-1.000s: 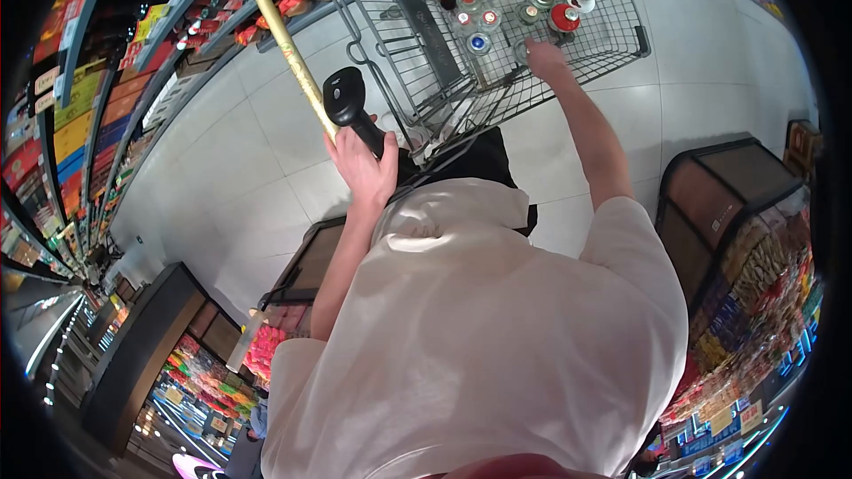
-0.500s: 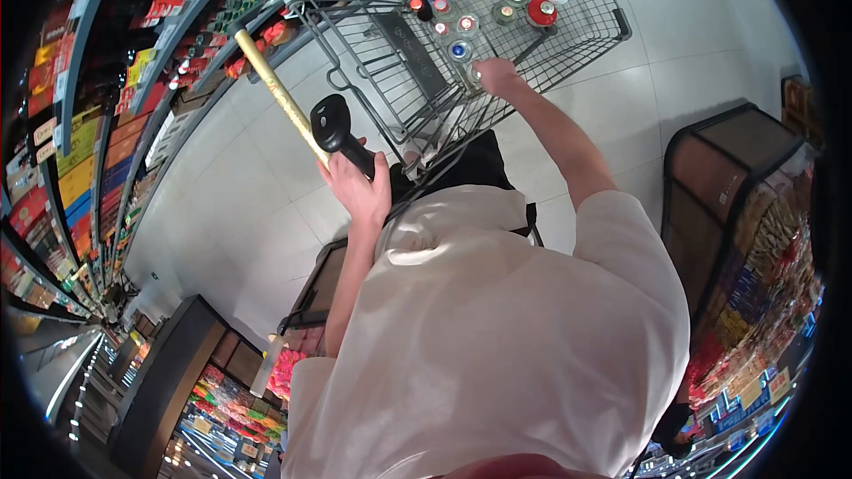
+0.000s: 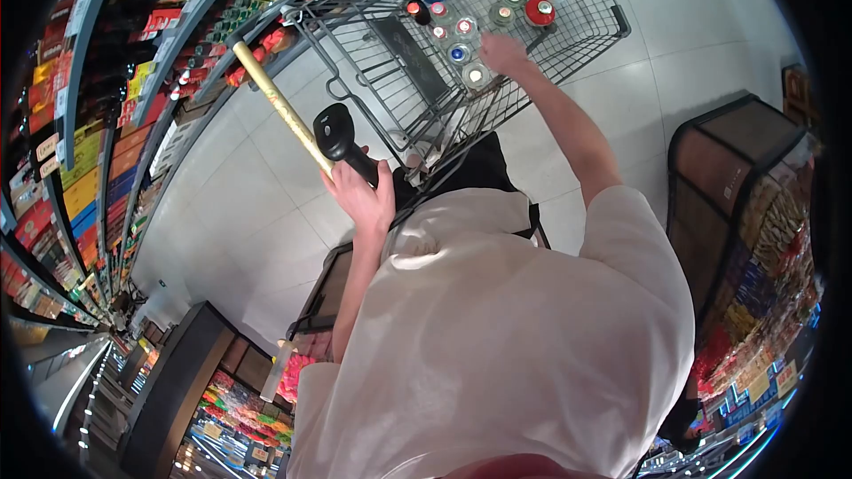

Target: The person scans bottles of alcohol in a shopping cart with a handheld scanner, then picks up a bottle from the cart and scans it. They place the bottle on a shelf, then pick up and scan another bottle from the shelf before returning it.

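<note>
Setting: a shop, supermarket type. Long shelves [image 3: 106, 115] run down the left edge of the aisle, packed with rows of boxed and bottled goods and lined with price strips. A wire cart [image 3: 568, 27] stands on a pale tiled floor [image 3: 240, 204]; capped bottles [image 3: 497, 0] stand upright in its basket. At the right edge, a dark bin [image 3: 719, 177] sits above a display [image 3: 763, 275] of small packaged goods, with price tags [image 3: 763, 381] along its lower edge. Bottom left: another dark stand [image 3: 169, 372] beside heaps of bright wrapped items [image 3: 240, 408]. A black handheld scanner [image 3: 342, 137] is in view above the floor, of the kind used for barcodes.
</note>
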Demonstrator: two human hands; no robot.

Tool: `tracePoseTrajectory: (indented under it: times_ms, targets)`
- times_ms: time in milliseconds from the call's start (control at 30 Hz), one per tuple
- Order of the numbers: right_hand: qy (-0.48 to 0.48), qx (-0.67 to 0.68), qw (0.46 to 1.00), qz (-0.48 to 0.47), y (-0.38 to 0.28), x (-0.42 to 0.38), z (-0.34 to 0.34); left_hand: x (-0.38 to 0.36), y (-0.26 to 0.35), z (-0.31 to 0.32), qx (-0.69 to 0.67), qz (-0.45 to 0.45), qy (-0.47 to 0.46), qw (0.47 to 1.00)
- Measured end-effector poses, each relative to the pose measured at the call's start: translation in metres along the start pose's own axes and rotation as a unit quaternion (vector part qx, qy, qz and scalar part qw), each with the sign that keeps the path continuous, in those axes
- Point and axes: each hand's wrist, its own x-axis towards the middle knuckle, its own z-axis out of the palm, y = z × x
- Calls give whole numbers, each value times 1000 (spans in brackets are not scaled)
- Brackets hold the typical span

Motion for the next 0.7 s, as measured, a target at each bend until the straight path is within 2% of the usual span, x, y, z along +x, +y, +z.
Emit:
tracePoseTrajectory:
  times_ms: [67, 100, 167, 200, 267, 400, 500, 567, 700]
  targets:
    - [134, 2, 990, 31, 13, 11, -17, 0, 3, -2, -1, -1, -7, 1000]
    - [133, 4, 991, 32, 22, 17, -20, 1, 3, -3, -1, -3, -10, 1000]
    - [171, -75, 982, 18, 37, 30, -23, 1, 1, -2, 6, -1, -9, 1000]
    - [172, -73, 982, 19, 41, 36, -23, 2, 2, -2, 10, 0, -6, 1000]
    - [63, -50, 995, 61, 46, 47, -20, 3, 5, -1, 8, 3, 0, 1000]
    - [110, -64, 990, 65, 60, 73, 12, 2, 1, 1, 14, -1, -4, 1000]
    - [78, -52, 992, 79, 62, 79, 13, 1, 0, 0, 18, -3, -9, 1000]
    - [59, 5, 993, 98, 59, 72, 2, 1, 2, -2, 31, -3, -19, 999]
    - [64, -49, 992, 100, 58, 69, 14, 3, 1, 2, 31, 2, -3, 1000]
